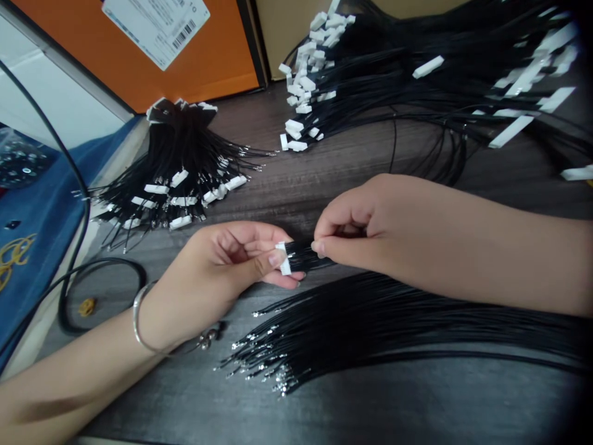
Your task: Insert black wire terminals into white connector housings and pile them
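Note:
My left hand [245, 256] pinches a white plastic connector [283, 258] between thumb and fingers. Several thin black wires [303, 254] run out of the connector's right side toward my right hand [352, 228]. The right thumb and forefinger are pressed together at those wires; which wire or wires they grip is too small to make out. Just below both hands lies a loose bundle of black wires [370, 321], its bare metal terminals [273, 358] fanned out to the left.
Behind my left hand sits a heap of short black wires [176, 148] with white connectors. A larger pile of connector-ended wires [393, 68] fills the back right. An orange box [194, 62] stands at the back. A black cable [139, 266] and yellow rubber bands [16, 253] lie at left.

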Action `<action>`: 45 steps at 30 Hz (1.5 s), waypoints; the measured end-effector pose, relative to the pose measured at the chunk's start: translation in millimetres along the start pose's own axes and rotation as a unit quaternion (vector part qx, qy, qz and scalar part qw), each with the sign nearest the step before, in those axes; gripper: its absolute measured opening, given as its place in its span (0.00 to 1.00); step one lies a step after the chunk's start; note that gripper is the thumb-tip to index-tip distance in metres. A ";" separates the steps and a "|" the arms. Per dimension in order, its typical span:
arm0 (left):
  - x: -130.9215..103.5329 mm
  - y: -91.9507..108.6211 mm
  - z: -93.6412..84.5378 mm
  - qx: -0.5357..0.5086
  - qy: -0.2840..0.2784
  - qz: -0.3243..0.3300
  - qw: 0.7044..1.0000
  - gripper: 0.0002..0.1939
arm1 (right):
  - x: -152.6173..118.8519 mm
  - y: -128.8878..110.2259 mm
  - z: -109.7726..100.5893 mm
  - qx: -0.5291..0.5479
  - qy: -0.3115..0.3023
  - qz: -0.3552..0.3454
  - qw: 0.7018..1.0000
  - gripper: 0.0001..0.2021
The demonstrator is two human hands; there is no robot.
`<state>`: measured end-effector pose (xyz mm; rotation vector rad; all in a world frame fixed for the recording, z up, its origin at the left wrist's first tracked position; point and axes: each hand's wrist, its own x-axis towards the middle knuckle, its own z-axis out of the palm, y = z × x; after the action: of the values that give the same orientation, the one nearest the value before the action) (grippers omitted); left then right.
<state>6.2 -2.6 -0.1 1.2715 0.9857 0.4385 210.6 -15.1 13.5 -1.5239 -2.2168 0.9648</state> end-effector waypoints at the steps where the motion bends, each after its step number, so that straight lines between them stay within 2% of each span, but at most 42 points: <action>1: 0.4 0.0 -0.2 -0.003 0.000 -0.002 1.000 0.05 | 0.5 0.4 -0.4 0.006 -0.007 0.003 1.000 0.10; 8: 0.7 4.1 1.8 0.002 0.004 -0.016 1.000 0.05 | -0.6 -3.0 -0.7 0.012 -0.016 0.029 0.999 0.09; 18: -1.5 7.0 3.4 0.007 0.014 -0.030 0.999 0.05 | -2.9 -2.7 2.0 0.011 -0.005 0.018 1.000 0.08; 28: -0.4 5.6 2.1 0.005 0.009 -0.023 1.000 0.05 | -1.6 1.9 2.9 0.044 0.011 -0.004 0.999 0.07; 32: 0.2 5.9 0.7 0.015 0.008 -0.027 0.999 0.05 | -0.7 7.3 3.7 0.052 0.023 -0.041 0.998 0.07; 40: -1.4 3.0 1.5 0.019 0.023 -0.003 1.000 0.05 | -2.2 8.8 6.7 0.024 0.048 -0.056 0.997 0.08; 45: -0.1 3.6 1.3 0.025 0.027 -0.015 0.999 0.05 | -2.0 5.5 9.2 -0.012 0.020 -0.044 0.999 0.09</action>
<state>7.9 -2.4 3.3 1.2943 1.0660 0.4285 210.1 -19.1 3.3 -1.4291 -2.2555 0.8771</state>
